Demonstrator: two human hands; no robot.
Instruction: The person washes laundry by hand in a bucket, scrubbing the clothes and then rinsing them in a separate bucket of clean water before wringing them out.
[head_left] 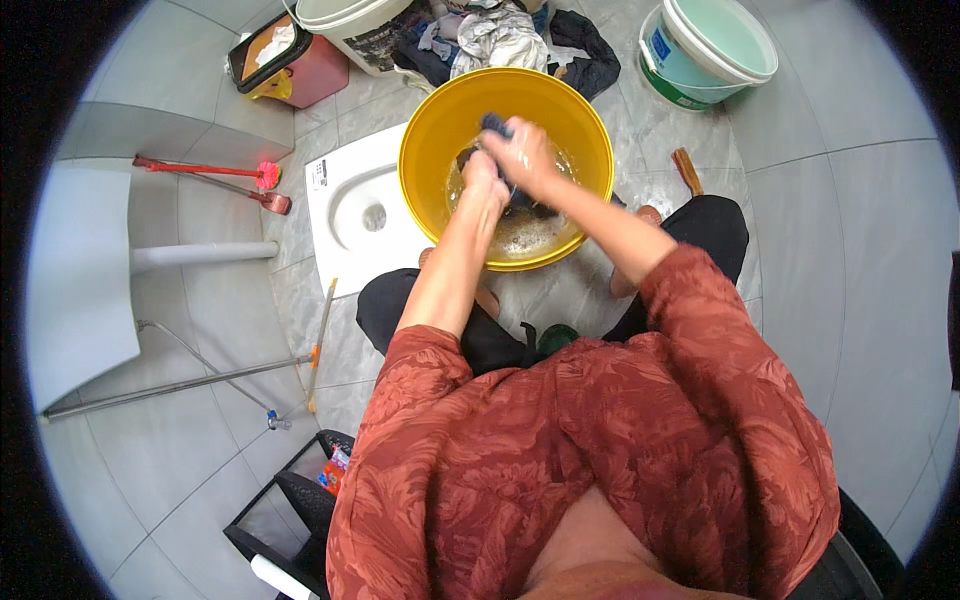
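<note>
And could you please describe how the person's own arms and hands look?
The left sleeve and right sleeve are rust-red with a tonal leafy pattern, ending near the elbows. Below them the arms are bare. The left hand and right hand wear no gloves; blur hides whether there are rings.

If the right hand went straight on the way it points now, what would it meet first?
Past the dark cloth at its fingers, the right hand would probably meet the yellow tub's far-left inner wall, though depth is unclear.
</note>
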